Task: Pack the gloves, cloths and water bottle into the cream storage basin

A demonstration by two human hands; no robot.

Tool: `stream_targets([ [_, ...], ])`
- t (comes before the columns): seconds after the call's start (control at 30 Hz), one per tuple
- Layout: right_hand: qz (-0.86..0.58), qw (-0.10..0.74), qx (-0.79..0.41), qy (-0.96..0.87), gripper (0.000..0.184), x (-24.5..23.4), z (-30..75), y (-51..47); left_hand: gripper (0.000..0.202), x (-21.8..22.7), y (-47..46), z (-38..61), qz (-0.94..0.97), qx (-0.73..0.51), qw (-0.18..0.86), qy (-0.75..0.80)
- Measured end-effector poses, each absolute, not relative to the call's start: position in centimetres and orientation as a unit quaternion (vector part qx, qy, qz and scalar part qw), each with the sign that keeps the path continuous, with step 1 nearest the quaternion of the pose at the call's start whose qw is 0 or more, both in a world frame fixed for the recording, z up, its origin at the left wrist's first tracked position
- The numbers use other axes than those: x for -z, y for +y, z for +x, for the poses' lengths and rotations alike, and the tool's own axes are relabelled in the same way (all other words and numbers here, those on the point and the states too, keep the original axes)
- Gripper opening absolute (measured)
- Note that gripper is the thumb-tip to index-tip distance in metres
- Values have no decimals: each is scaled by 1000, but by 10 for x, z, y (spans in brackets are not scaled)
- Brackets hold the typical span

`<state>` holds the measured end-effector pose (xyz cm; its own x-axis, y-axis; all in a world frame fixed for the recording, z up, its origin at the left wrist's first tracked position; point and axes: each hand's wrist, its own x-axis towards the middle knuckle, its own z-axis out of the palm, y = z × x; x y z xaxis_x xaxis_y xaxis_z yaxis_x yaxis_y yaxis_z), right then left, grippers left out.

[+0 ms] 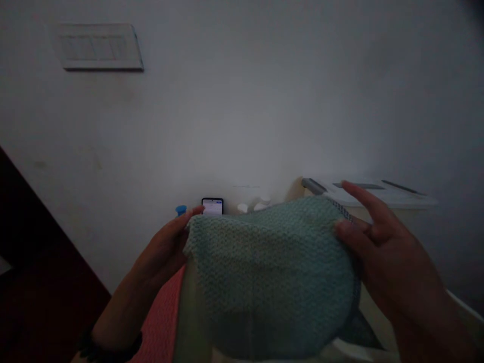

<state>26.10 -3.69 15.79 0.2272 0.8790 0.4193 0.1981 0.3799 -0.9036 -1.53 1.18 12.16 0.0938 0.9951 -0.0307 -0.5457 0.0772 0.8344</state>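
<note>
A pale green knitted cloth [272, 267] hangs stretched between my two hands, its textured face toward me. My left hand [166, 252] grips its upper left corner, the fingers partly hidden behind the fabric. On the other side, my right hand [389, 252] pinches the upper right edge between thumb and fingers, with the index finger pointing up and away. A dark stitched border runs down the cloth's right side, and a dark pointed piece [361, 330] shows at its lower right. A dark band [109, 345] circles my left wrist.
Behind the cloth, a lit phone [212, 206] leans by the wall beside a blue-topped object [181, 209]. Small white items [260, 204] stand nearby. A white appliance-like top [378, 194] is at right, a pinkish-red fabric [161, 317] at lower left, and a switch panel [100, 47] on the wall.
</note>
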Motion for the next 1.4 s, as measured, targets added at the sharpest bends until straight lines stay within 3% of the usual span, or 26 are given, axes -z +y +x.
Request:
stream_targets([
  [0.13, -379, 615, -360, -590, 85, -151, 265, -35, 54, -123, 2, -11, 423, -594, 626, 275],
  [0.2, -380, 609, -336, -610, 78, -150, 264, -37, 69, -125, -2, -7, 451, -597, 589, 304],
  [0.3, -446, 595, -208, -636, 53, -151, 263, -39, 75, -127, -8, -1, 477, -595, 533, 368],
  [0.47, -529, 540, 9, -655, 29, -152, 275, -38, 74, -135, -6, 5, 564, -548, 431, 442],
  [0.57, -563, 495, 50, -660, 20, -154, 285, -37, 56, -143, 2, 8, 627, -518, 330, 479],
  [0.67, -581, 468, 11, -666, 24, -157, 295, -36, 23, -145, 10, 6, 650, -520, 266, 487],
  [0.77, -569, 477, -52, -668, 27, -157, 304, -34, 15, -139, 13, -1, 658, -516, 293, 464],
  [0.87, -539, 493, -121, -672, 28, -155, 313, -33, 23, -133, 11, -6, 649, -489, 401, 423],
  [0.93, -522, 485, -159, -684, 40, -152, 317, -34, 35, -132, 10, -6, 631, -493, 432, 415],
  [1.07, -534, 443, -111, -712, 49, -151, 319, -37, 42, -132, 11, -5, 639, -500, 374, 449],
  [1.17, -557, 402, -53, -724, 40, -152, 316, -36, 42, -131, 14, -8, 688, -449, 309, 479],
  [1.3, -564, 342, -65, -749, 26, -150, 310, -33, 22, -129, 16, -15, 759, -381, 210, 484],
  [1.4, -562, 378, -61, -733, 26, -149, 306, -32, 20, -128, 17, -18, 772, -394, 203, 455],
])
